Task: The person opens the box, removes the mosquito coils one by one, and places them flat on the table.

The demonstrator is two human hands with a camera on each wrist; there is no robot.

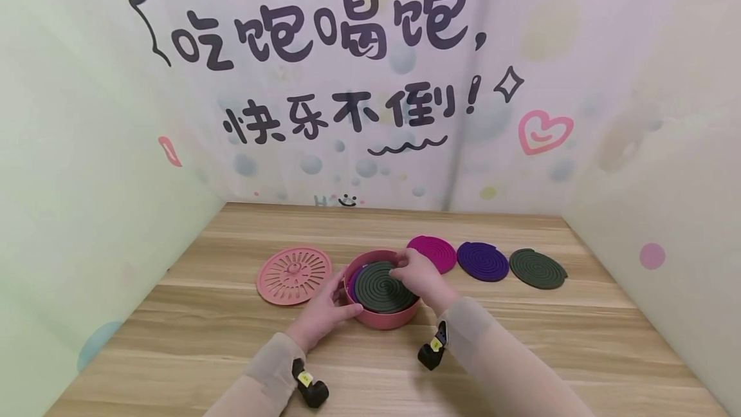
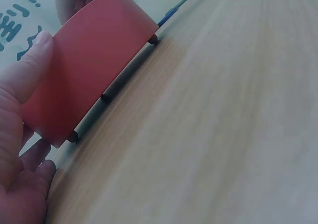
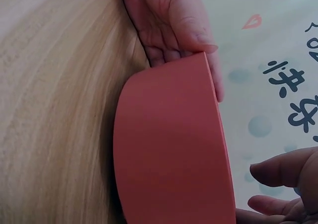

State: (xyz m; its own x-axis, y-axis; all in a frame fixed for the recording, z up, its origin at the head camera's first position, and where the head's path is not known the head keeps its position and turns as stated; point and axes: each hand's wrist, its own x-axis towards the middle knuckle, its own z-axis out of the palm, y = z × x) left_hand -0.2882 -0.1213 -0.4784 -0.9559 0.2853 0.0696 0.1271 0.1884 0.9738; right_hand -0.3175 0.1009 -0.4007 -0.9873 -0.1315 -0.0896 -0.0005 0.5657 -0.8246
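"So, first entry?"
"Pink box (image 1: 384, 322), on the table (image 1: 202, 327); left hand (image 1: 323, 311), fingers curled round its near-left wall, thumb by the rim."
"Second?"
"Green coil (image 1: 379, 289), lying inside the box, purple edge showing beneath. Right hand (image 1: 427, 280), fingers at the coil's far-right edge; whether grasping or merely touching, cannot tell."
"Handling notes?"
"Advisable: box steady under the left; coil level, centred by light touch, its edge within the rim."
"Also listed?"
"Slotted lid (image 1: 294, 270), left of the box."
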